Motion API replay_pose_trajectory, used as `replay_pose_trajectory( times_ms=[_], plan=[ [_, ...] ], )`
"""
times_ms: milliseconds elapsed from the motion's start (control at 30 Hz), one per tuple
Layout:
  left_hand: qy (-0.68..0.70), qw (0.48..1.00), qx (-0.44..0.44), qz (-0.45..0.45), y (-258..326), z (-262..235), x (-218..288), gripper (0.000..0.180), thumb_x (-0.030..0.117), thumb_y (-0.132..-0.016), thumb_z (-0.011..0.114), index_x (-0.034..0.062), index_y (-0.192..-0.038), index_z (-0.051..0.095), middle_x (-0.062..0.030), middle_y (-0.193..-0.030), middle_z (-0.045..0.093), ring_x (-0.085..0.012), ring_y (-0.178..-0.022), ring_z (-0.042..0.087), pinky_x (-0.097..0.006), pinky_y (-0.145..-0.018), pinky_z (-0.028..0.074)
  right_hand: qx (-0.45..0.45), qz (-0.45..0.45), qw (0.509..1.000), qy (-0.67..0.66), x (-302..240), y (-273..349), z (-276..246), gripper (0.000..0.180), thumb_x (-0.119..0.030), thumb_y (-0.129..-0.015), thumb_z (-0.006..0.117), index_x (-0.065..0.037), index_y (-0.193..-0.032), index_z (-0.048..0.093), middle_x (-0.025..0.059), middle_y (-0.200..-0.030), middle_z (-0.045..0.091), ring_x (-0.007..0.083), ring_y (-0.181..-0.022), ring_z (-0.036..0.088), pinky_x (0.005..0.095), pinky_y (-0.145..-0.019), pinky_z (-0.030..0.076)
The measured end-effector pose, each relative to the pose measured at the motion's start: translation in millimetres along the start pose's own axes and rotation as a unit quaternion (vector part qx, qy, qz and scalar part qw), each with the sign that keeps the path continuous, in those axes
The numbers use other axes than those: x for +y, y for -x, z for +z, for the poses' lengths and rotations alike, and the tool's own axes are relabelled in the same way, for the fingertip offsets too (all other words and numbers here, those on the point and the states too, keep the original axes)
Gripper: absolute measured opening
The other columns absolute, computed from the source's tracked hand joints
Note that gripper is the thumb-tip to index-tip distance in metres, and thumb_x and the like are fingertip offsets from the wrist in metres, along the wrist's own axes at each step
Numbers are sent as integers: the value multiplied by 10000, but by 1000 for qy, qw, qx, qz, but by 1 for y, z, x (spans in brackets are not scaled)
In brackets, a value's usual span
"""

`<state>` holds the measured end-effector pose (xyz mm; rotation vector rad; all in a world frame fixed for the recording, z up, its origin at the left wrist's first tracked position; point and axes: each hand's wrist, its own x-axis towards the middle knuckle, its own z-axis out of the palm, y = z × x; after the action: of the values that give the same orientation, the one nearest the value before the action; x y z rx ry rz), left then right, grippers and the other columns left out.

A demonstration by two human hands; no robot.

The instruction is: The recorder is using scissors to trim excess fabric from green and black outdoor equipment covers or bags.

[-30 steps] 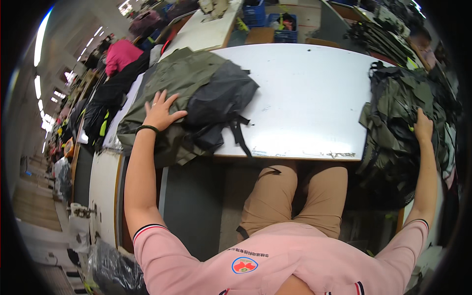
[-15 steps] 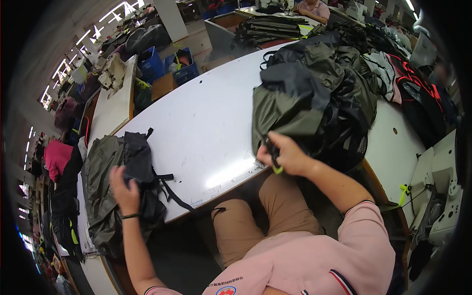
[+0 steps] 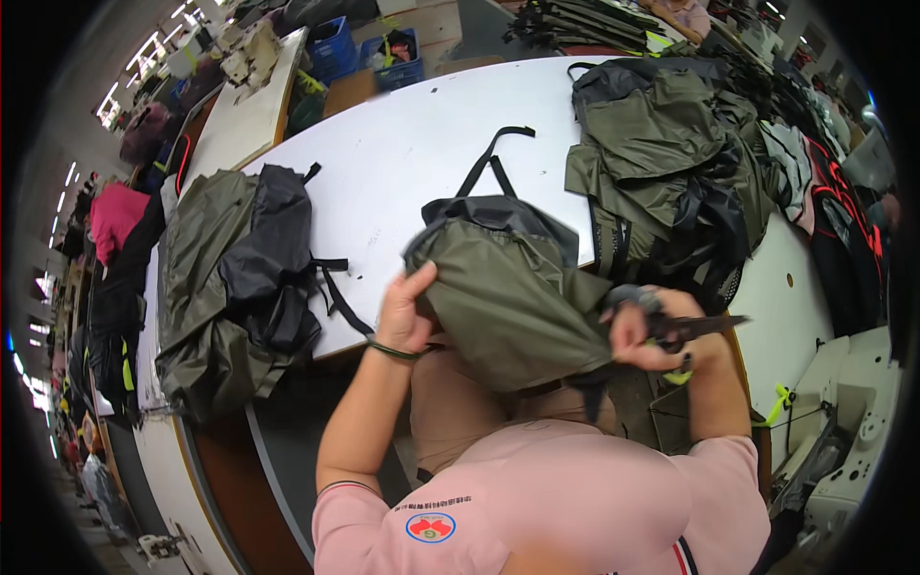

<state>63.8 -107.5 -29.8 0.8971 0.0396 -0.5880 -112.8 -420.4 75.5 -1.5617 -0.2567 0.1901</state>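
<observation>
The olive bag (image 3: 508, 297) is smooth, matt cloth with black webbing straps; the white table (image 3: 412, 153) looks smooth.

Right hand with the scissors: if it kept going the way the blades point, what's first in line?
Likely nothing close: the right hand aims the scissors toward the person's right, past the table edge; the sewing machine sits lower. Depth unclear.

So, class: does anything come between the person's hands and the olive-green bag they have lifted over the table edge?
Nothing visible does. The left hand grips the olive-green bag directly at its left side. The right hand is at the bag's right corner, though it also holds dark scissors, so its fingers share the grip with the tool.
</observation>
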Motion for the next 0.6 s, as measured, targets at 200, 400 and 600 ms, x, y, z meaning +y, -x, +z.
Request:
replay_pose_trajectory(
  times_ms=[200, 400, 600],
  plan=[
    [-405, 868, -118, 261, 59, 34, 88, 368, 35, -765, 789, -28, -1090, 627, -6, -940, 642, -124, -847, 575, -259, -836, 444, 125, 102, 981, 106, -22, 48, -39, 231, -7, -730, 747, -51, -811, 535, 33, -763, 626, 102, -713, 573, 265, -664, 468],
    [-650, 753, -69, 79, 58, 10, 62, 329, 209, -777, 815, -3, -906, 599, -87, -715, 590, -159, -630, 484, -304, -613, 444, 171, 140, 941, 255, 12, 10, -35, 301, -58, -750, 801, -12, -949, 580, 18, -812, 628, 108, -754, 584, 273, -689, 485],
    [-731, 681, -16, 40, 57, -22, 24, 457, 298, -753, 829, -9, -738, 490, -151, -644, 547, -268, -573, 488, -374, -570, 428, 139, 13, 954, 266, 103, -67, -18, 354, 44, -769, 737, 13, -1052, 527, 84, -888, 623, 179, -841, 618, 312, -750, 515]
  ],
)
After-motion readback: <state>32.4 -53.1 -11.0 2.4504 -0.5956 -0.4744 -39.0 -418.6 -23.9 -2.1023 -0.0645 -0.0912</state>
